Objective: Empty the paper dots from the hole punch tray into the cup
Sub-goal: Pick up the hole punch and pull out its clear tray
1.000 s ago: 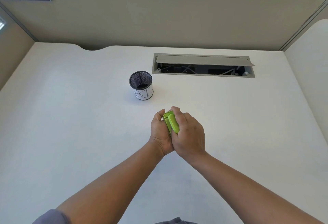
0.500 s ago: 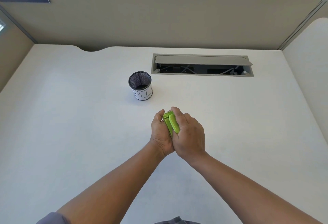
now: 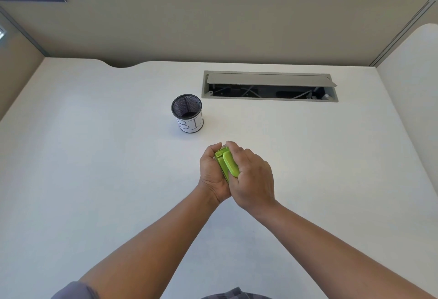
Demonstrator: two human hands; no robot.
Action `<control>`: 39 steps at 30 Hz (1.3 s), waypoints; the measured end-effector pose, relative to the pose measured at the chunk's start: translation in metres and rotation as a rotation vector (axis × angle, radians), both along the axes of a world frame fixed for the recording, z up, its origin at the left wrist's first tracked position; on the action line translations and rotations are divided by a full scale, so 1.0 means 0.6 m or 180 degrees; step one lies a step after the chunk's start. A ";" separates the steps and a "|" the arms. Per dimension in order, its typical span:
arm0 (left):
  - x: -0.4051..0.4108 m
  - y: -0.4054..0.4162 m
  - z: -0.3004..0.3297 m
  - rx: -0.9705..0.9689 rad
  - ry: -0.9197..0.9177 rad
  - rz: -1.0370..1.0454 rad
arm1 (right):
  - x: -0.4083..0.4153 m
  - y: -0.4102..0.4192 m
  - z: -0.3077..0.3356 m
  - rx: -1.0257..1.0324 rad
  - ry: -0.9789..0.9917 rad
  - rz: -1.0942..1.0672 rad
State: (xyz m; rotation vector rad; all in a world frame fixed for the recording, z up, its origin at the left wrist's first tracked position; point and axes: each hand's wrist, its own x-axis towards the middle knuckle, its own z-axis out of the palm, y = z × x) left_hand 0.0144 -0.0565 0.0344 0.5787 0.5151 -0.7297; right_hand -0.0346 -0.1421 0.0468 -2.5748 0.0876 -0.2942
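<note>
Both hands, left hand (image 3: pixel 213 175) and right hand (image 3: pixel 252 177), clasped a glossy lime-green plastic hole punch (image 3: pixel 227 164) (tray hidden); the black mesh cylindrical cup (image 3: pixel 187 114) stood apart on the matte white desk (image 3: pixel 94 156).

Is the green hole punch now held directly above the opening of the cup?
No, both hands hold the hole punch nearer the person than the cup, above bare desk.

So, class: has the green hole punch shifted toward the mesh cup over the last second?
No. The hole punch, clasped in both hands, sits at the same gap from the cup and cable hatch.
</note>
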 end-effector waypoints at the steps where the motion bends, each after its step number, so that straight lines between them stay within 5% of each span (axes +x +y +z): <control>1: 0.000 -0.001 -0.001 -0.0026 0.0012 0.0031 | -0.001 0.000 0.000 -0.0002 0.0005 0.0013; 39: -0.009 -0.018 0.005 0.0188 0.0221 0.0176 | 0.002 0.007 0.005 -0.0024 0.0023 -0.0266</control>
